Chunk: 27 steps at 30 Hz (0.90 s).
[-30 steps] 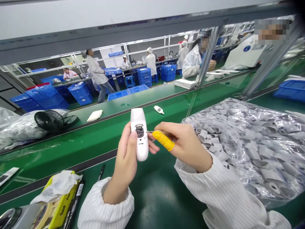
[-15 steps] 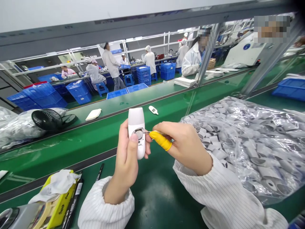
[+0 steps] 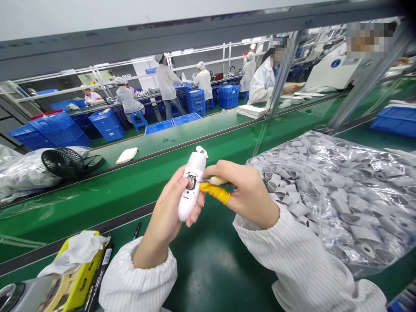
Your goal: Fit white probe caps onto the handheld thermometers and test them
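A white handheld device point(image 3: 189, 203) with an uncovered round battery compartment point(image 3: 191, 182) is tilted in my left hand point(image 3: 165, 210), whose thumb rests at the compartment's edge. My right hand point(image 3: 242, 186), with a yellow finger cot on one fingertip, is closed at the device's right side. It pinches a slim tool point(image 3: 217, 180), mostly hidden by the fingers. Just beyond the device's top end, a small white thermometer-shaped piece point(image 3: 202, 151) lies on the green belt point(image 3: 152, 173), partly covered by the device.
A large clear bag of grey-white plastic parts point(image 3: 344, 195) fills the right side. At lower left are a yellow tray point(image 3: 79, 284), a white cloth point(image 3: 79, 251) and black markers point(image 3: 99, 277). A black fan point(image 3: 63, 162) stands at left. Other people work beyond the belt.
The device has tilted rightward and moved slightly lower in my left hand. My right hand has shifted a little left, and its tool's thin tip no longer shows. A person in the background has moved right.
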{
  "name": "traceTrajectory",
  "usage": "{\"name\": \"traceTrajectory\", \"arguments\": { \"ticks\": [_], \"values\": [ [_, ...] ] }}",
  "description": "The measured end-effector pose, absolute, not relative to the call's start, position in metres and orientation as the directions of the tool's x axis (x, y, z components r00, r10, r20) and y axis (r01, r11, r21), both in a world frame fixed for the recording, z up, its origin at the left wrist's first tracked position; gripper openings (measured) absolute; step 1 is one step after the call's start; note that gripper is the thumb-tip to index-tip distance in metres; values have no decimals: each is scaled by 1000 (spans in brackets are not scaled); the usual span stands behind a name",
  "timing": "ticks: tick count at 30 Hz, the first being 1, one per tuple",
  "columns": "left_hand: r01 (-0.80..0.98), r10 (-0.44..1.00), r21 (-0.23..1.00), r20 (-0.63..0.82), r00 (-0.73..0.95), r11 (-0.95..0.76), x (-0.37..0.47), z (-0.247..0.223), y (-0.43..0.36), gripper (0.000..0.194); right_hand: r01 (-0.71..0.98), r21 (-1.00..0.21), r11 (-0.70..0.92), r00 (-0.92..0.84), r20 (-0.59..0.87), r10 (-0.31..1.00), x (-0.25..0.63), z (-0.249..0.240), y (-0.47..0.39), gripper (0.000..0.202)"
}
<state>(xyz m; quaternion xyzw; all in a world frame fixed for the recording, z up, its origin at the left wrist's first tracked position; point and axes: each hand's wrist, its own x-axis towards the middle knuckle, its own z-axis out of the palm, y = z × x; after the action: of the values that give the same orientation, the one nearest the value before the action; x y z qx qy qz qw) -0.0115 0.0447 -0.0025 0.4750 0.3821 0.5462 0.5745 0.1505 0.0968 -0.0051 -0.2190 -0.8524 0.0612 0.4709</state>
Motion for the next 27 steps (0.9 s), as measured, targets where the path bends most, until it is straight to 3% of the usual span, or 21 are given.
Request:
{"name": "traceTrajectory", "arguments": {
  "ticks": [4,6,10,13,17,20,24,27],
  "values": [
    [-263,981,965,62,182,-12,-9,-6,45,25,366,-19,931,-533,816,226,151,-5,97,28],
    [-313,971,950,79,227,-4,-9,-8,45,26,337,-23,941,-488,851,196,150,-6,96,25],
    [-372,958,928,114,263,-8,-12,-7,43,30,221,-251,942,-255,918,304,148,-8,92,20],
    [-347,961,938,121,250,-28,-13,-6,40,32,211,-314,926,-148,926,348,148,-9,89,24],
    [-290,966,952,160,204,-96,-11,-6,35,31,233,-223,947,-157,952,263,148,-8,86,16],
    [-257,973,959,167,160,-123,-8,-8,32,35,309,-90,947,-230,959,166,146,-6,82,7],
    [-157,978,970,198,62,-186,-4,-9,28,39,421,101,901,-358,932,63,145,-6,77,8],
    [-39,972,972,230,-46,-231,-3,-7,24,39,437,130,890,-376,925,49,141,-8,75,6]
  ]
}}
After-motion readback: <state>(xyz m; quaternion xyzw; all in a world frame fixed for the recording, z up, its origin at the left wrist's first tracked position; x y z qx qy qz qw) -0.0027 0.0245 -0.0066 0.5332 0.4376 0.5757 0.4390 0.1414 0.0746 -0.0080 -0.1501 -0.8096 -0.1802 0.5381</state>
